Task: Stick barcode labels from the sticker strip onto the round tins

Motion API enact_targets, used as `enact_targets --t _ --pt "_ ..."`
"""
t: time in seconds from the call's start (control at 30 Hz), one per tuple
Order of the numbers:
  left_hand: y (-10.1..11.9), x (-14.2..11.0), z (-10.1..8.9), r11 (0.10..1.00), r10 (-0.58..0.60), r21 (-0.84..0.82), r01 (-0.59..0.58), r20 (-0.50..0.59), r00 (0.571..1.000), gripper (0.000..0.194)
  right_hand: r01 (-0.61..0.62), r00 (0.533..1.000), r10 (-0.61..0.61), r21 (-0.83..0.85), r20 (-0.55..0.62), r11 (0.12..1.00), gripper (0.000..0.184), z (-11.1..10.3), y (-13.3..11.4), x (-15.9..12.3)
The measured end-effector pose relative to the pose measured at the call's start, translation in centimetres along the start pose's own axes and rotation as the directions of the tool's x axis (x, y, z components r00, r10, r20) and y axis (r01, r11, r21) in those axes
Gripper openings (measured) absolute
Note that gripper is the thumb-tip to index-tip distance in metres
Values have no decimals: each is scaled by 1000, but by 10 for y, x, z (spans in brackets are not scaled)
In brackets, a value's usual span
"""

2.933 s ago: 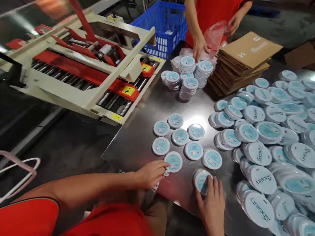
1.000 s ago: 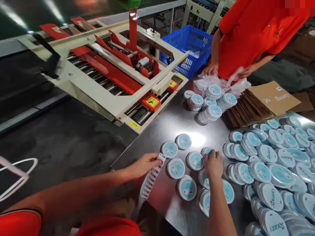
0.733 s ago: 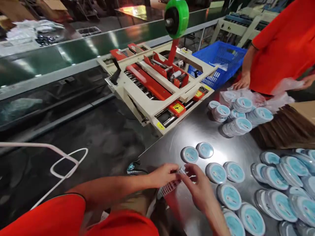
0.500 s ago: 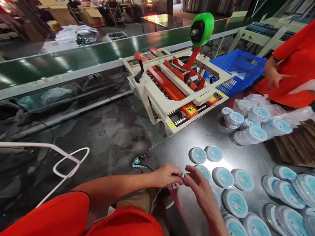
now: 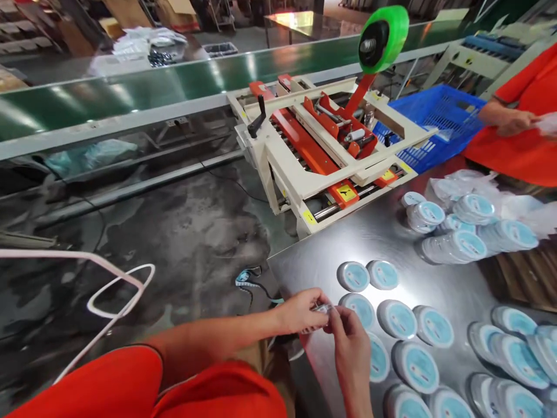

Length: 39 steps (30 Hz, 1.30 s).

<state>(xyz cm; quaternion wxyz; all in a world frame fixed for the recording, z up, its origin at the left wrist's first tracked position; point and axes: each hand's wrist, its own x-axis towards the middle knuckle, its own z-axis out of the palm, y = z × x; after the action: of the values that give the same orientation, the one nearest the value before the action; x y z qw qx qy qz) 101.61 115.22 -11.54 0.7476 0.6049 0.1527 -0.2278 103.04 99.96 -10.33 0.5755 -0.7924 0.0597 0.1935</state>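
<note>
Counter (image 5: 304, 264): shiny metal, before you
Near you: round blue-topped discs (image 5: 397, 319)
Farther from you: disc stacks (image 5: 455, 247), brown cardboard (image 5: 528, 276)

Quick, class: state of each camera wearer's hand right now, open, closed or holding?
Left hand: closed, holding a label strip.
Right hand: fingers bent in at the strip's edge; whether they grip it cannot be told.

No words or numbers legible. Yellow sign (image 5: 347, 193) with black pictogram on red guard (image 5: 307, 150) of roller machine (image 5: 282, 168). Yellow sticker (image 5: 310, 216), small dark arrow-like mark, on machine's nearest corner. Right of machine: white-topped disc (image 5: 413, 199), dark lettering illegible. Nearer viewer than machine: turquoise-labelled discs (image 5: 400, 319), fine print unreadable; label strip (image 5: 324, 309) in left hand (image 5: 302, 312), print blurred.
</note>
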Motion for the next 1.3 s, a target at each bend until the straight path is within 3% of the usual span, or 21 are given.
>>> enact_targets --t 0.1,0.2,0.37,0.6,0.73,0.87,0.93,0.97,1.07,1.13,1.2,1.3 --pt "3 17 -4 999 -40 25 40 -24 999 25 -39 999 38 -42 -33 998 45 2 5 10" --pt "4 33 -11 983 -23 178 37 -82 996 16 -107 994 106 -14 -38 994 46 0 12 23" --pt "9 51 -20 909 18 417 -7 -22 1000 16 -121 993 121 -105 -10 987 40 -10 14 40" --pt "-2 76 -29 926 -178 340 166 3 984 25 -214 974 198 -153 -114 965 43 -4 11 52" --pt "-12 86 -33 943 -185 297 153 84 979 22 -199 978 187 -169 -88 965 43 -10 14 62" --pt "-16 96 -33 909 -98 414 50 95 991 19 -248 966 223 -218 -132 944 43 -42 15 87" --pt "-18 103 -32 816 69 555 -161 183 981 18 -287 953 249 -260 -172 922 43 -58 14 104" --pt "-20 107 -31 733 170 609 -303 267 948 17 -281 957 242 -298 -162 912 43 -63 14 112" --pt "-28 122 -27 410 388 646 -644 515 764 20 -194 980 192 -415 -49 889 39 -69 16 133" --pt "-34 131 -26 243 431 664 -707 579 692 26 -157 983 184 -459 14 875 37 -67 19 141" --pt "-39 137 -27 147 439 690 -709 597 672 28 -156 979 198 -474 40 867 36 -65 22 145" --pt "-42 140 -29 70 432 699 -711 622 653 28 -166 975 218 -516 42 840 36 -65 26 150"
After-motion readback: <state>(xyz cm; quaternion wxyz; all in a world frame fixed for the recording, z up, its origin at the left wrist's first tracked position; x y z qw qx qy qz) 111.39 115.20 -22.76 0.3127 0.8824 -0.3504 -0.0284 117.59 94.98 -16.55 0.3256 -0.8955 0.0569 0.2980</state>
